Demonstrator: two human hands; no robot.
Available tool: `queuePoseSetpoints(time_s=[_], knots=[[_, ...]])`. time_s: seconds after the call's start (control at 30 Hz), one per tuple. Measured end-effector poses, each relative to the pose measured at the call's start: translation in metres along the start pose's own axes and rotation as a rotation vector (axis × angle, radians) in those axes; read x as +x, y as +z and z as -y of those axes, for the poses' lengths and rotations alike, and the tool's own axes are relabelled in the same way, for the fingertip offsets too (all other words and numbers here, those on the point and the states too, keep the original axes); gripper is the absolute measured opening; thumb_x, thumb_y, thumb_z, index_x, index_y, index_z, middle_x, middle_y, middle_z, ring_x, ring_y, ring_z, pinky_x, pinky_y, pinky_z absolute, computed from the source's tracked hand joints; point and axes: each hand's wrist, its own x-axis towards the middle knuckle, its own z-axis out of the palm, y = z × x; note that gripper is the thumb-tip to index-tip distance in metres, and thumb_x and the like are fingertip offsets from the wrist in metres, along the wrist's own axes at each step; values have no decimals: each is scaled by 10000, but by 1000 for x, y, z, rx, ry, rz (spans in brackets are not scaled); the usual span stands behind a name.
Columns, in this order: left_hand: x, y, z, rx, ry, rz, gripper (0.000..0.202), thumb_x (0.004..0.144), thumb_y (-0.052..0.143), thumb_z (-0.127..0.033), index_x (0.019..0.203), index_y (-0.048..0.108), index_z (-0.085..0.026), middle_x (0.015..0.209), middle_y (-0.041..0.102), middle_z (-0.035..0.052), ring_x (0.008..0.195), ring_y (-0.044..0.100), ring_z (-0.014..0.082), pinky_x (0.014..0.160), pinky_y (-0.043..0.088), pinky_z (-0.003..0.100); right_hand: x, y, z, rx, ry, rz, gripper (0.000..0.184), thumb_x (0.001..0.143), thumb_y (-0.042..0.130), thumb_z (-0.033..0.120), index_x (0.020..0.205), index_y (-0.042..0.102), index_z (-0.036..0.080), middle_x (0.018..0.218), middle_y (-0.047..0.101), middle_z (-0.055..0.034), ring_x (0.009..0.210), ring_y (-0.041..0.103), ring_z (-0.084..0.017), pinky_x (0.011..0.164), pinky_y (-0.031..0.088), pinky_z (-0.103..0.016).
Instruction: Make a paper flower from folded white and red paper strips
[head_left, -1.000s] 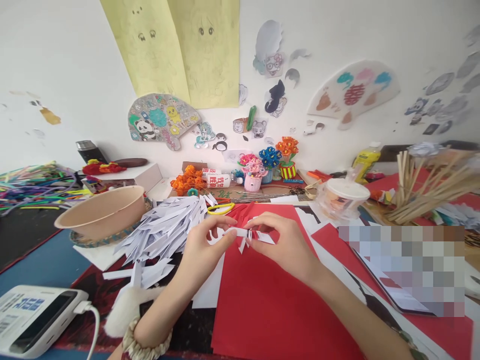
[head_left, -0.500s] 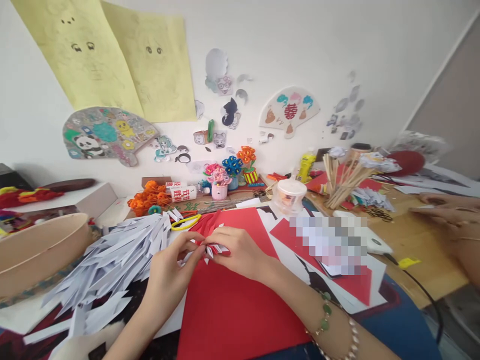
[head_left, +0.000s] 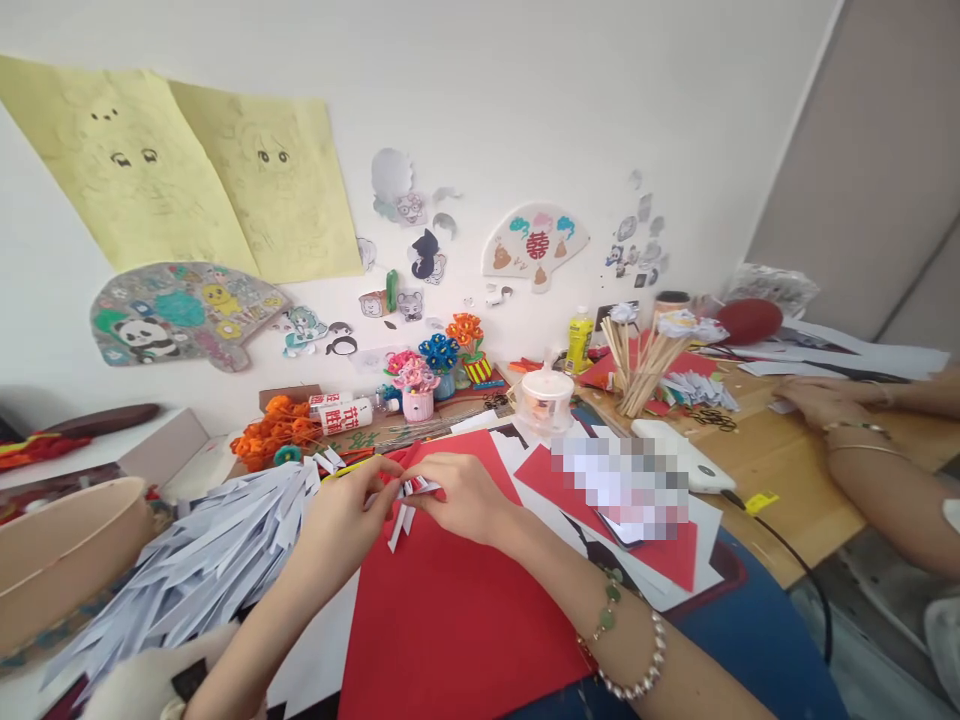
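Both my hands meet over a large red paper sheet (head_left: 450,620). Between their fingertips is a small folded piece of red and white paper (head_left: 418,487), partly covered by the fingers. My left hand (head_left: 360,505) pinches its left side, thumb against fingers. On the other side, my right hand (head_left: 469,500) curls closed around it. A white paper strip (head_left: 401,528) hangs just below the fingers, over the red sheet. Left of my hands lies a big heap of folded white paper strips (head_left: 217,550). Yellow-handled scissors (head_left: 341,470) show partly behind my left hand.
A pale oval basket (head_left: 67,540) stands at far left. Behind are orange flowers (head_left: 266,430), small flower pots (head_left: 418,403) and a clear lidded container (head_left: 546,400). A phone, partly blurred, lies right on red paper (head_left: 682,560). Another person's hand (head_left: 817,400) rests on the wooden table.
My view has swung, shifting the scene left. My hands still hold the folded paper, and a white strip now shows hanging below it. More of the other person's arm is visible.
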Motion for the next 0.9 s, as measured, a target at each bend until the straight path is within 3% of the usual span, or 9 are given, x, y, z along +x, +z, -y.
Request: queuePoseSetpoints(time_s=[0.13, 0.3, 0.5, 0.6, 0.67, 0.73, 0.9], knots=[[6, 13, 5, -66, -3, -55, 278, 798, 458, -393, 857, 669, -223, 541, 656, -11, 479, 570, 200, 513, 362, 270, 1, 1, -3, -16, 55, 9, 113, 877, 702, 288, 888, 695, 176, 819, 725, -55, 725, 644, -190, 628, 410, -259], [1, 28, 19, -173, -34, -62, 292, 779, 449, -383, 868, 667, -210, 558, 659, 3, 552, 632, 227, 563, 451, 297, 1, 3, -3, 27, 83, 44, 77, 810, 752, 191, 880, 720, 189, 829, 752, -45, 752, 664, -199, 650, 412, -259], [-2, 29, 20, -326, -110, -177, 307, 784, 582, -480, 885, 683, -209, 750, 742, 41, 650, 673, 226, 584, 492, 289, 3, 1, -2, 161, 177, -11, 90, 801, 767, 246, 860, 743, 182, 809, 749, -51, 721, 652, -191, 642, 414, -255], [-3, 28, 16, -478, -158, -218, 339, 761, 655, -498, 874, 689, -181, 798, 733, 48, 593, 626, 180, 521, 452, 250, 3, -2, -3, 302, 254, -44, 132, 797, 761, 300, 825, 748, 171, 764, 738, -39, 703, 649, -190, 631, 417, -259], [-6, 27, 15, -615, -163, -172, 342, 762, 683, -474, 889, 686, -157, 772, 718, 56, 613, 620, 174, 502, 428, 230, 2, -3, -4, 439, 305, -42, 180, 793, 750, 334, 834, 746, 158, 778, 736, -39, 718, 652, -190, 636, 440, -259], [-9, 26, 13, -640, -169, -144, 364, 751, 704, -479, 905, 697, -149, 732, 709, 51, 600, 613, 165, 514, 443, 230, 2, -4, -5, 583, 353, -36, 257, 777, 749, 402, 828, 734, 150, 788, 729, -43, 707, 645, -181, 658, 470, -272], [-13, 24, 11, -703, -144, -126, 359, 727, 746, -448, 905, 709, -139, 869, 717, 82, 666, 617, 158, 551, 471, 229, 0, -6, -6, 878, 466, 1, 439, 746, 738, 544, 871, 695, 125, 680, 644, -12, 577, 570, -126, 595, 480, -269]])
